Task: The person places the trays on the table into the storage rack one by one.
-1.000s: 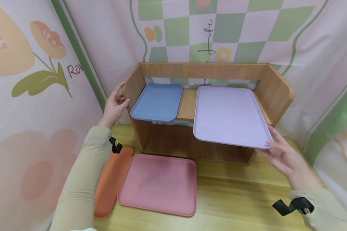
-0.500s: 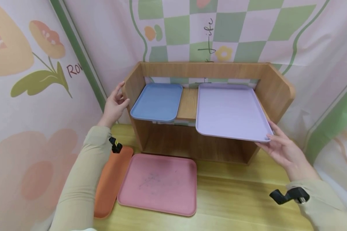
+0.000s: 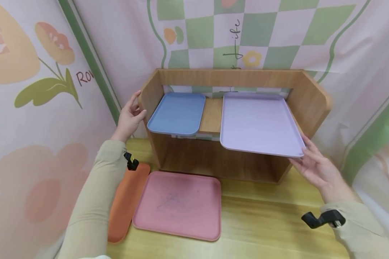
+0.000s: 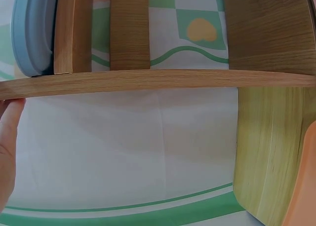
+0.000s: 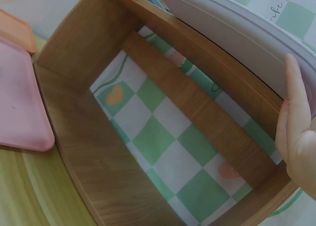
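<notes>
On the upper board (image 3: 210, 117) of a wooden shelf unit (image 3: 227, 78), the head view gives us a lilac tray (image 3: 260, 122) to the right and a smaller blue tray (image 3: 177, 114) to the left, apart, with wood showing between. The lilac tray juts past the board's front edge, and the right hand (image 3: 319, 167) holds its near right corner, fingers closed about the rim and partly beneath; we take that grip to bear the overhanging end. The left hand (image 3: 129, 117) touches the left side panel (image 3: 153, 94) from outside, fingers loosely bent and grasping nothing, probably to steady the unit. Lower down, a pink tray (image 3: 178, 207) lies on the table (image 3: 262, 219) just beside an orange tray (image 3: 128, 201).

The left wrist view shows us a fingertip meeting the panel's outer side and the blue tray's rim from the side; the thumb is not visible.

From the right wrist we get what the head view hides: the lilac tray's underside, and the lower compartment's open back, crossed by a rail (image 5: 197, 109) with checked cloth (image 5: 158, 132) behind. How much weight the board takes, we cannot tell.
</notes>
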A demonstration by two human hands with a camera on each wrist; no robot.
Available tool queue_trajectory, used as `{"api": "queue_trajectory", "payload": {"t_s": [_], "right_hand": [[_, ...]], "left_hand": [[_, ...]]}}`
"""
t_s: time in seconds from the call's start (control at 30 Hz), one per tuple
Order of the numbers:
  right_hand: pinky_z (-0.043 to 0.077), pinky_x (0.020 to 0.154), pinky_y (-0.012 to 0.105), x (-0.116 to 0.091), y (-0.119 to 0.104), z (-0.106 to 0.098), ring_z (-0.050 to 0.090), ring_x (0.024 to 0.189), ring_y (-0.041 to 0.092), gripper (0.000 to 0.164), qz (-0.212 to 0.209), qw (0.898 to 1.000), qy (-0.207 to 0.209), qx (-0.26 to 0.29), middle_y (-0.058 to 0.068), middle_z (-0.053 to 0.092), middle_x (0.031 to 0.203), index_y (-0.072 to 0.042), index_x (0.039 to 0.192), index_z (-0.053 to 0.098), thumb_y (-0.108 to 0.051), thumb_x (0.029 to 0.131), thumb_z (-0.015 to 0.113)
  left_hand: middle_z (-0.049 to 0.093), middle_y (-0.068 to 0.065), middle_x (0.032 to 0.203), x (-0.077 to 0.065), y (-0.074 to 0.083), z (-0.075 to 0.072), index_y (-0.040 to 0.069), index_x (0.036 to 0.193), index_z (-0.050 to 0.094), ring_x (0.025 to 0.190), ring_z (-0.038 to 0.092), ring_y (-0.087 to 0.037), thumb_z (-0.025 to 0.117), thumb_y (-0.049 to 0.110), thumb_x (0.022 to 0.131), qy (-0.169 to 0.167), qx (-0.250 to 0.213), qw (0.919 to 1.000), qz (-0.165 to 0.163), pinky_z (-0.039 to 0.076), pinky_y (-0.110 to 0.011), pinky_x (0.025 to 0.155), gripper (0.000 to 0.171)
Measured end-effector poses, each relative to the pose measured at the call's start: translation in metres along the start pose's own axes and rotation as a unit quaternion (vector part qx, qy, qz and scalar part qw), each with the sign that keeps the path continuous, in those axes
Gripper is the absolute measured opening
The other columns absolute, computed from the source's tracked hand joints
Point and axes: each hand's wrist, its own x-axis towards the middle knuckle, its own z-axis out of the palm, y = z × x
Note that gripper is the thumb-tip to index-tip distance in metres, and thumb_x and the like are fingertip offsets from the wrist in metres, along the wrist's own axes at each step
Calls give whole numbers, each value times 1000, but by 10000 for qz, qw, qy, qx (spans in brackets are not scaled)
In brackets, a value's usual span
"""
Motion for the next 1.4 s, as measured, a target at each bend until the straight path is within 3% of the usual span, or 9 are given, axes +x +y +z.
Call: {"api": "queue_trajectory", "payload": {"t_s": [0.43, 0.67, 0.8, 0.93, 1.13, 1.23, 1.33, 1.4], "right_hand": [[40, 105, 48, -10, 8, -21, 51, 116, 37, 49, 277, 9971, -474, 533, 22, 54, 129, -3, 136, 43, -11, 102, 8], [37, 108, 47, -20, 27, -37, 50, 118, 35, 50, 501, 9967, -325, 557, 22, 52, 123, 2, 124, 48, -8, 101, 5], [39, 106, 44, -23, 46, -47, 53, 114, 31, 46, 571, 9982, -85, 134, 20, 55, 122, -1, 130, 46, -4, 102, 10], [44, 102, 42, -23, 68, -58, 58, 108, 23, 43, 745, 9940, 110, -794, 14, 58, 119, -8, 133, 46, 1, 101, 19], [47, 99, 39, -23, 97, -78, 58, 105, 15, 42, 1023, 9777, 328, -1805, 4, 60, 117, -17, 133, 46, 1, 101, 26], [49, 97, 37, -21, 110, -82, 58, 103, 11, 39, 1124, 9656, 686, -2244, 1, 59, 113, -21, 128, 49, 0, 101, 30], [51, 94, 34, -19, 124, -83, 57, 100, 10, 36, 1314, 9371, 1227, -2991, 0, 56, 109, -23, 127, 44, -2, 100, 36], [52, 92, 34, -16, 135, -83, 57, 100, 10, 38, 1527, 9073, 1572, -3590, 2, 51, 111, -17, 134, 36, -2, 99, 39]], "left_hand": [[43, -19, 144, 1, 0, 0, 39, 145, 33, 124, 51, -33, 56, 3, 92, 86, 11, 9999, -60, 45, -45, 99, 68], [43, -19, 144, 1, 3, 0, 38, 145, 33, 124, 51, -33, 56, 2, 92, 104, -72, 9999, -85, 44, -46, 100, 68], [43, -19, 144, 1, 4, 1, 38, 145, 32, 124, 51, -33, 55, 3, 92, 59, -56, 9999, -84, 44, -47, 101, 68], [42, -18, 145, 1, 4, 2, 38, 146, 32, 124, 50, -33, 55, 2, 93, 43, -40, 9999, -93, 44, -47, 101, 68], [41, -18, 146, 1, 2, 2, 39, 145, 32, 126, 49, -33, 55, 2, 92, 24, -65, 9999, -122, 43, -47, 102, 68], [42, -19, 145, 1, 2, 2, 38, 146, 32, 125, 49, -33, 55, 1, 92, 47, -92, 9999, -94, 44, -46, 101, 68], [43, -20, 144, 1, 2, 2, 35, 146, 32, 125, 50, -34, 54, 0, 92, 62, -106, 9999, -2, 44, -46, 101, 68], [43, -21, 144, 2, 2, 2, 33, 146, 32, 124, 51, -34, 54, 0, 92, 69, -121, 9999, 47, 44, -46, 101, 67]]}}
